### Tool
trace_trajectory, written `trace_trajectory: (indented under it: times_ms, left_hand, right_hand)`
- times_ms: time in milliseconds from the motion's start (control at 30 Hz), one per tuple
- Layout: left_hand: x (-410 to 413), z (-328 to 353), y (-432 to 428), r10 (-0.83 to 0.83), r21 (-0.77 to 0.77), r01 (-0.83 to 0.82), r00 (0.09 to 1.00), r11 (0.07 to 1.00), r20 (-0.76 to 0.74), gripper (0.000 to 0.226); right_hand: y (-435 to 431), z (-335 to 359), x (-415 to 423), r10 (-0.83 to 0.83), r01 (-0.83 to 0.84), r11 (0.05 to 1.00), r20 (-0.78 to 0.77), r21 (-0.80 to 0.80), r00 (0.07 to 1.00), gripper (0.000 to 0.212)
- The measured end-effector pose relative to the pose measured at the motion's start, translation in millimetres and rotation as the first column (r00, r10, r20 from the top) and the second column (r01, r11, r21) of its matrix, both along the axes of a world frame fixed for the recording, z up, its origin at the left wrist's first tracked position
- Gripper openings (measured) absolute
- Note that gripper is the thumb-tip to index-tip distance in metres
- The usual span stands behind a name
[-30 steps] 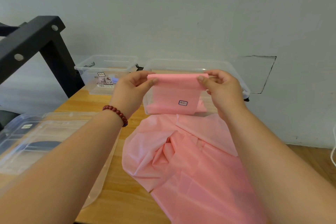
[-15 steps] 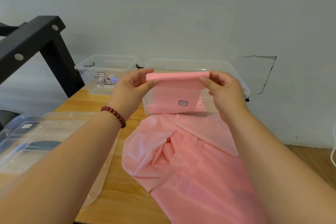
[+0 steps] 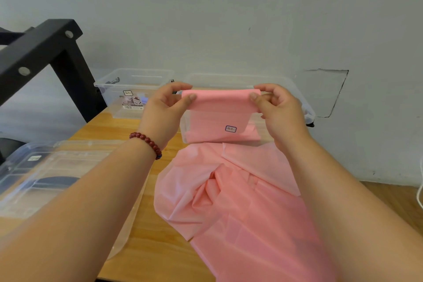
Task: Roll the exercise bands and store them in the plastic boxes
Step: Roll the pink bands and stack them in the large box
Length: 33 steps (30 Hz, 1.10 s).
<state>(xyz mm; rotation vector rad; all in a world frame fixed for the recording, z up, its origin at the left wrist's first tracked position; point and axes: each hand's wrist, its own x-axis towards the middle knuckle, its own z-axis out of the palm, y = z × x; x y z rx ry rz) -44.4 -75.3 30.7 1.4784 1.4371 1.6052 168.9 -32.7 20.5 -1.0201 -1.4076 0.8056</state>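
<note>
A pink exercise band (image 3: 219,117) is held up over the wooden table, its top end curled into a small roll. My left hand (image 3: 164,110) pinches the roll's left end and my right hand (image 3: 279,110) pinches its right end. The rest of the band hangs down and lies crumpled on the table towards me. A small label shows on the hanging part. Behind the band stands a clear plastic box (image 3: 304,107), partly hidden by it. A second clear box (image 3: 135,80) stands to its left.
Clear plastic lids (image 3: 45,174) lie at the table's left side. A black metal frame (image 3: 45,52) rises at the left. The wall runs close behind the boxes. A white cable (image 3: 420,190) hangs at the right edge.
Both hands have lifted the band's rolled end slightly higher. The roll at the top looks a little tighter.
</note>
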Motion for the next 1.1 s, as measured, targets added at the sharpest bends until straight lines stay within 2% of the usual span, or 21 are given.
trace_trajectory:
  times_ms: [133,267,400,533,633,700,800,900,1100]
  left_hand:
    - [-2.6,-0.6,-0.5,-0.006,-0.027,0.006,1.0,1.0,0.011,0.019]
    - [-3.4,-1.0,-3.0,-0.041,-0.042,0.042,0.999,0.998,0.027,0.035]
    - [-2.9,0.0,-4.4,-0.016,-0.029,0.017,1.0,0.999,0.009,0.023]
    - [-1.3,0.3,-3.0,0.009,-0.03,-0.009,1.0,1.0,0.011,0.026]
    - [-1.1,-0.6,-1.4,0.042,-0.037,-0.042,0.999,0.998,0.009,0.013]
    - [-1.5,-1.0,-0.6,0.052,-0.041,-0.051,0.999,0.998,0.007,0.01]
    - [-3.5,-2.5,1.0,0.024,-0.052,-0.023,1.0,0.998,0.011,0.02]
    - [-4.2,-3.5,1.2,-0.026,-0.051,0.027,0.999,0.998,0.019,0.032]
    - [-4.3,-3.0,0.3,0.034,-0.017,-0.036,0.996,0.999,-0.088,0.024]
  right_hand:
    - [0.7,-0.3,2.2,0.005,-0.005,1.0,-0.009,-0.029,1.0,0.018]
    - [-0.5,1.1,4.6,-0.029,0.03,0.999,0.006,-0.031,1.0,0.007]
    - [-1.4,4.4,2.1,-0.037,0.036,0.999,-0.017,-0.036,0.999,0.007]
    - [-2.4,6.0,2.0,-0.032,0.031,0.999,-0.018,-0.005,0.999,0.01]
    - [-3.3,4.8,2.0,-0.033,0.032,0.999,0.018,0.043,0.999,0.01]
    - [-3.6,3.0,1.7,-0.011,0.012,0.999,-0.01,0.043,1.0,0.011]
    - [-2.9,-1.0,2.8,0.013,-0.013,1.0,-0.029,0.013,0.999,0.019]
    - [-4.1,-1.2,3.9,-0.004,0.005,1.0,-0.025,0.013,1.0,0.014]
    - [-4.8,5.6,4.9,-0.012,0.012,1.0,-0.031,-0.003,0.999,0.011]
